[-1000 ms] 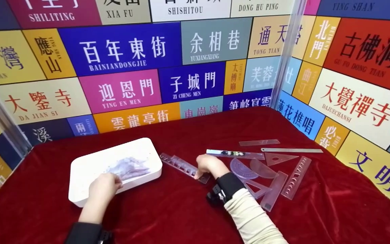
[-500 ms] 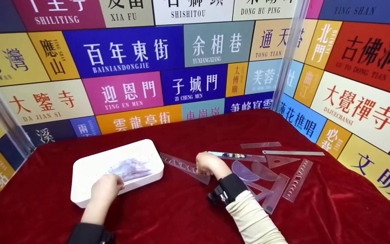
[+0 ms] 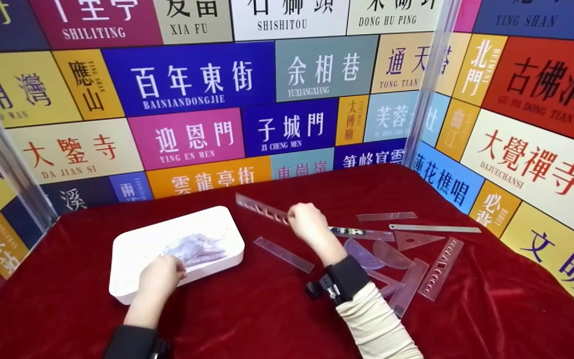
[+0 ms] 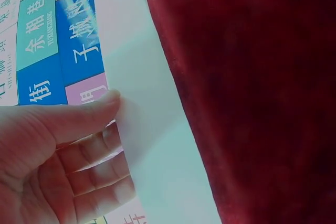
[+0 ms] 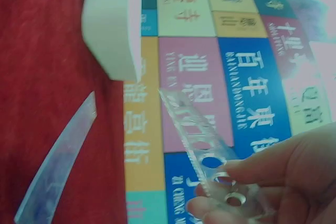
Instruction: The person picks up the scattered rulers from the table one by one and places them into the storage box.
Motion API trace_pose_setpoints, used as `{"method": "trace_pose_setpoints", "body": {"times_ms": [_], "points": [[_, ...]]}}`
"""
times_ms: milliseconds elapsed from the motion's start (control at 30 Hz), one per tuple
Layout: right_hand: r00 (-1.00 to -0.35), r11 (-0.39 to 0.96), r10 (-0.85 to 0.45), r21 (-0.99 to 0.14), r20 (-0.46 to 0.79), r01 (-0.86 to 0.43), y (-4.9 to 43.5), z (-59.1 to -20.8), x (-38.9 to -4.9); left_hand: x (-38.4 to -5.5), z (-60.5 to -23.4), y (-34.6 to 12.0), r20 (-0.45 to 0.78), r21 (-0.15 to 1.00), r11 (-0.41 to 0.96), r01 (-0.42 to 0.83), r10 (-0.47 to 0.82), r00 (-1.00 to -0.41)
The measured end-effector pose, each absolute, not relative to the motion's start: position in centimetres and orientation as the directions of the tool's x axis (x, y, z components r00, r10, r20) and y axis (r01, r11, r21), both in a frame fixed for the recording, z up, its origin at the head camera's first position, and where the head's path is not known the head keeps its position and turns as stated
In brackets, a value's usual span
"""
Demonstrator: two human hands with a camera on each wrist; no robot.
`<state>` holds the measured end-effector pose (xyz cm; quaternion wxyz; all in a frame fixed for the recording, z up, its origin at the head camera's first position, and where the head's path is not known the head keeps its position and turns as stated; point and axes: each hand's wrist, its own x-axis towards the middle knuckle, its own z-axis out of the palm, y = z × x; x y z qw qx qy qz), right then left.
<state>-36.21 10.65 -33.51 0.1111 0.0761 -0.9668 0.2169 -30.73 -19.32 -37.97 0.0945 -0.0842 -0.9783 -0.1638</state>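
Note:
At the front rim of a white box (image 3: 125, 269), my left hand (image 3: 160, 274) stays with curled fingers. In the left wrist view, the thumb tip lies at the rim of the box wall (image 4: 142, 77) while the fingertips are hidden behind it. My right hand (image 3: 309, 224) pinches one end of a clear stencil ruler (image 3: 262, 209) with cut-out holes, raised and pointing toward the back left. In the right wrist view, thumb and fingers hold the stencil ruler (image 5: 197, 129) by its near end. A plain clear ruler (image 3: 284, 254) lies on the cloth beside the box.
Right of my right hand lie a printed ruler (image 3: 366, 233), a metal ruler (image 3: 436, 228), a protractor (image 3: 361, 254), a set square (image 3: 416, 240), another stencil ruler (image 3: 441, 269) and several other clear pieces. Red cloth (image 3: 247, 314) covers the table; sign-printed walls (image 3: 187, 75) stand behind.
My right hand has lifted the stencil ruler off the cloth, up and away toward the back, uncovering the plain ruler beneath it. The left hand stays at the box rim.

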Motion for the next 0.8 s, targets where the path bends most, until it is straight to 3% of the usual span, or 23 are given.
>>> {"method": "trace_pose_setpoints", "body": {"times_ms": [133, 267, 500, 667, 800], "points": [[-0.922, 0.865, -0.159, -0.400, 0.353, -0.302, 9.4, -32.9, -35.5, -30.6, -37.6, -19.1, 0.231, 0.331, 0.927, 0.175, 0.100, -0.968], [-0.875, 0.829, -0.285, -0.356, 0.391, -0.430, 8.2, -32.9, -34.5, -30.5, -37.2, -18.1, 0.334, 0.432, 0.878, 0.208, 0.059, -0.941], [-0.812, 0.741, -0.369, -0.383, 0.452, -0.551, 7.6, -32.5, -33.4, -30.7, -36.3, -17.4, 0.575, 0.630, 0.699, 0.339, -0.126, -0.808], [-0.806, 0.730, -0.385, -0.386, 0.450, -0.564, 7.5, -32.2, -33.4, -30.9, -36.4, -17.1, 0.759, 0.496, 0.721, 0.484, -0.090, -0.644], [-0.827, 0.749, -0.342, -0.403, 0.446, -0.526, 7.5, -32.3, -33.7, -31.0, -36.6, -17.9, 0.832, 0.398, 0.779, 0.485, -0.084, -0.548]]}}
